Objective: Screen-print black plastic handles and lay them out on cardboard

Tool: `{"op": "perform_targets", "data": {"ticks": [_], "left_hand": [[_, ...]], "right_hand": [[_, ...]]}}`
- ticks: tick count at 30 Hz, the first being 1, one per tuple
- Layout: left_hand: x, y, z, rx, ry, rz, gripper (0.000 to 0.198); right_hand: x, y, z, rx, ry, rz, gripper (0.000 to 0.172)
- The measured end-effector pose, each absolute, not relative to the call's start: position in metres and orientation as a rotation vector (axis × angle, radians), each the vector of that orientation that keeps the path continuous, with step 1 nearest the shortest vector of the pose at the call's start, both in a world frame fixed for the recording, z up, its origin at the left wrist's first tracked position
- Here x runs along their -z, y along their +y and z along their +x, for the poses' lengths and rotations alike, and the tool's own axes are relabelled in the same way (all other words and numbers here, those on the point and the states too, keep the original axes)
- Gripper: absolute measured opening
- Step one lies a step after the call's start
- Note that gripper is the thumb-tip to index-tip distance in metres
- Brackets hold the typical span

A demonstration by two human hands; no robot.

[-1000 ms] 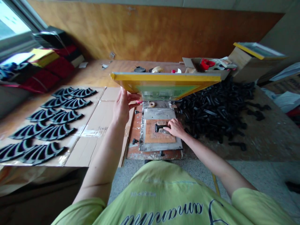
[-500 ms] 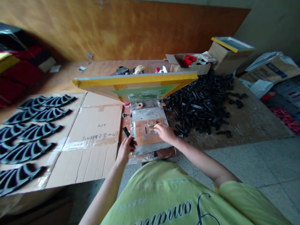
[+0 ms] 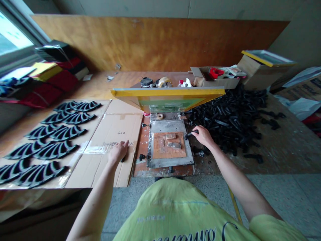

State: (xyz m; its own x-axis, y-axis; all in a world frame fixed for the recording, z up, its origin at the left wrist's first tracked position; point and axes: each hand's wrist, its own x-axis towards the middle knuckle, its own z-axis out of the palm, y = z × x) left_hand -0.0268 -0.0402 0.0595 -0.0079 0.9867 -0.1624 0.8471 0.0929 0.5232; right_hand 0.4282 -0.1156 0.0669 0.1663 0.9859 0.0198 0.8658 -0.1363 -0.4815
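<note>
My left hand point(image 3: 118, 152) is over the cardboard sheet point(image 3: 100, 167), its fingers closed round a black handle-shaped plastic part point(image 3: 123, 158) that is mostly hidden. At the near edge of the heap of black parts point(image 3: 220, 117), my right hand point(image 3: 202, 135) pinches another black handle-shaped part point(image 3: 191, 134), which points left toward the plate. Between the hands lies a grey metal plate point(image 3: 168, 126) carrying a brown board point(image 3: 157, 152) with small blocks fixed on it. Above its far end, a yellow-edged screen frame point(image 3: 168, 91) is tilted up.
Rows of black parts point(image 3: 57, 145) lie fanned out on cardboard at the left. Behind the frame are a tape roll point(image 3: 164, 81) and a red-capped bottle point(image 3: 181, 82). An open carton point(image 3: 218, 80) stands at the back right. Black knobs point(image 3: 142, 157) stick out beside the plate.
My left hand has moved left from the plate to the cardboard with its black part. My right hand has left the board's blocks for the heap and now holds a part. The view has shifted left.
</note>
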Motion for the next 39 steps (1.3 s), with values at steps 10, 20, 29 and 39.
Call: {"op": "perform_targets", "data": {"ticks": [10, 20, 29, 39], "left_hand": [[-0.221, -0.007, 0.088, -1.602, 1.061, 1.343, 0.044], [-0.242, -0.016, 0.09, -1.579, 1.021, 1.405, 0.054], [-0.239, -0.021, 0.089, -1.538, 1.0, 1.33, 0.052], [-0.124, -0.059, 0.071, -1.309, 1.159, 1.002, 0.061]], "right_hand": [[-0.015, -0.118, 0.331, -0.405, -1.778, -1.581, 0.016], [-0.056, -0.112, 0.322, -0.135, -2.201, -1.654, 0.02], [-0.162, -0.06, 0.305, 0.283, -1.741, -1.453, 0.03], [-0.166, -0.043, 0.297, 0.355, -1.681, -1.448, 0.029]]}}
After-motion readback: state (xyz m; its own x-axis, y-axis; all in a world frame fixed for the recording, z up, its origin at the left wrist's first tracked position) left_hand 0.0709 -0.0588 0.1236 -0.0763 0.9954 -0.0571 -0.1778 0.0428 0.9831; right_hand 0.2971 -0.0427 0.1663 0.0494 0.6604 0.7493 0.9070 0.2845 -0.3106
